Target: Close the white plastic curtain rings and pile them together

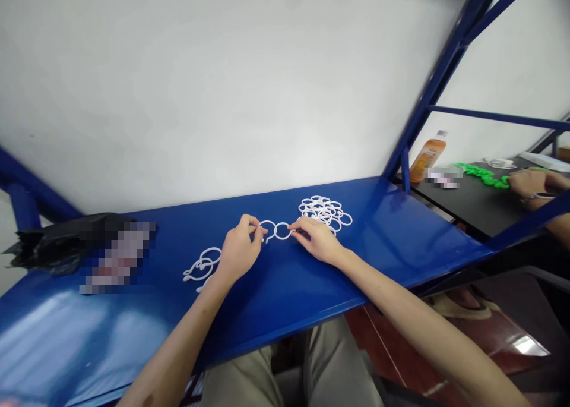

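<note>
My left hand (pixel 239 250) pinches a white plastic ring (pixel 267 227) just above the blue table (pixel 392 240). My right hand (pixel 317 238) pinches a second white ring (pixel 282 231) that touches the first one. Both hands are closed on their rings at the middle of the table. A heap of several loose white rings (pixel 325 211) lies right behind my right hand. A short run of joined white rings (pixel 203 265) lies on the table by my left wrist.
A black plastic bag (pixel 57 243) sits at the table's left end. Blue frame posts (pixel 427 92) rise at the right. On a neighbouring dark table, another person's hand (pixel 532 184) rests by green pieces (pixel 483 174), next to an orange bottle (pixel 426 156).
</note>
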Action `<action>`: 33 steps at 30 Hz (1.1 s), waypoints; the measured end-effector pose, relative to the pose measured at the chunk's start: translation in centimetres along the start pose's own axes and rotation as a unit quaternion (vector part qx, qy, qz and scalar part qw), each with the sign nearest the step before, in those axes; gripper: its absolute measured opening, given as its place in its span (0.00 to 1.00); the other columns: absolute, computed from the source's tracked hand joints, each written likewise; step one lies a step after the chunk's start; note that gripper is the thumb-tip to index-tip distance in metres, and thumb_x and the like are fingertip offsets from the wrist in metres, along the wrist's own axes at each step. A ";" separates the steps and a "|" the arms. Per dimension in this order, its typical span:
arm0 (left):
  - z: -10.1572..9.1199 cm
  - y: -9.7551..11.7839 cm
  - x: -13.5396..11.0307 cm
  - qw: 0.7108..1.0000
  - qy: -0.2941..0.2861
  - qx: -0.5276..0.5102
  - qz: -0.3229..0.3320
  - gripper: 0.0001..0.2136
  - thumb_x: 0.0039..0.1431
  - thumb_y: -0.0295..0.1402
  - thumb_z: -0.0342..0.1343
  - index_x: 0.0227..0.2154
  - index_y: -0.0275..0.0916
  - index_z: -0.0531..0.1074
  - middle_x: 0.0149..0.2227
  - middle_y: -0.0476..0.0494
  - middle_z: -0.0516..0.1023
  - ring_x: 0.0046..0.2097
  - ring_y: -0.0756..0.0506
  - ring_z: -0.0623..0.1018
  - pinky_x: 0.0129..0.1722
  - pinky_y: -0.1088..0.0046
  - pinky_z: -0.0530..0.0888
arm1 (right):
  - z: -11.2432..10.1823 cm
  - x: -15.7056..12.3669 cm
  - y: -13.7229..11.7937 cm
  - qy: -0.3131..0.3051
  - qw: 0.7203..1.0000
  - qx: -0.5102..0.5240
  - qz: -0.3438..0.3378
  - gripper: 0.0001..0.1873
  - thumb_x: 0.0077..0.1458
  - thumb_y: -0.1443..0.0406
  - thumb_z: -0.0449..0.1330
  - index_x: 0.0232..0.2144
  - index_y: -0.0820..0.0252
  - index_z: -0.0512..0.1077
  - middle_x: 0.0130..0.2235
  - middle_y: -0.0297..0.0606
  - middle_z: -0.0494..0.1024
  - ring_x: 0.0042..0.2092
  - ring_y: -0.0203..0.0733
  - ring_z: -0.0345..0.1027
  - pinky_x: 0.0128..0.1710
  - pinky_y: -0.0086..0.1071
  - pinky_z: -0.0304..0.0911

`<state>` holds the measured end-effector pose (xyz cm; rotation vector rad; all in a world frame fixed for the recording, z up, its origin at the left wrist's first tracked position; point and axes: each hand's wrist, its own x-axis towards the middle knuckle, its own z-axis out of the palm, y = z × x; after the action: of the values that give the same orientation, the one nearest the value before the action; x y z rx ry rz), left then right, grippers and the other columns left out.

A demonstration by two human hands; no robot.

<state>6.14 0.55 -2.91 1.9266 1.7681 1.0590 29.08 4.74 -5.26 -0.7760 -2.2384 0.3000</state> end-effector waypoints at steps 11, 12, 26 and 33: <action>-0.3 -0.3 0.3 0.998 -0.001 -0.010 -0.067 0.04 0.65 0.36 0.48 0.39 0.44 0.61 0.36 0.48 0.84 0.25 0.46 0.76 0.30 0.70 0.68 | 0.5 -0.3 -0.4 -0.065 0.997 -0.023 -0.040 0.07 0.65 0.67 0.57 0.44 0.56 0.74 0.43 0.41 0.79 0.45 0.43 0.74 0.47 0.37 0.71; -0.3 -0.5 0.3 0.998 0.005 0.039 -0.049 0.03 0.65 0.35 0.48 0.39 0.44 0.63 0.36 0.46 0.84 0.31 0.43 0.79 0.34 0.67 0.69 | 0.4 -0.2 -0.4 -0.059 0.997 -0.022 -0.036 0.08 0.65 0.67 0.57 0.45 0.57 0.74 0.43 0.41 0.79 0.45 0.43 0.74 0.47 0.38 0.71; 1.5 -1.0 -0.7 0.965 -0.081 0.140 0.205 0.25 0.62 0.45 0.57 0.59 0.43 0.66 0.58 0.40 0.75 0.56 0.37 0.72 0.56 0.55 0.66 | 0.1 -0.1 -0.2 -0.022 0.999 0.036 -0.006 0.06 0.64 0.67 0.58 0.44 0.58 0.73 0.41 0.40 0.79 0.41 0.41 0.75 0.44 0.38 0.72; 1.4 -0.9 -0.8 0.962 -0.069 0.135 0.226 0.17 0.62 0.41 0.58 0.52 0.43 0.73 0.48 0.41 0.79 0.49 0.39 0.75 0.51 0.58 0.69 | 0.1 0.0 -0.7 -0.022 0.995 0.097 0.028 0.09 0.62 0.64 0.63 0.44 0.58 0.73 0.41 0.38 0.80 0.39 0.39 0.76 0.42 0.35 0.72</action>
<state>6.52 0.31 -4.73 2.5910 1.4940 0.8132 28.69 4.18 -5.00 -0.7336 -2.1924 0.5579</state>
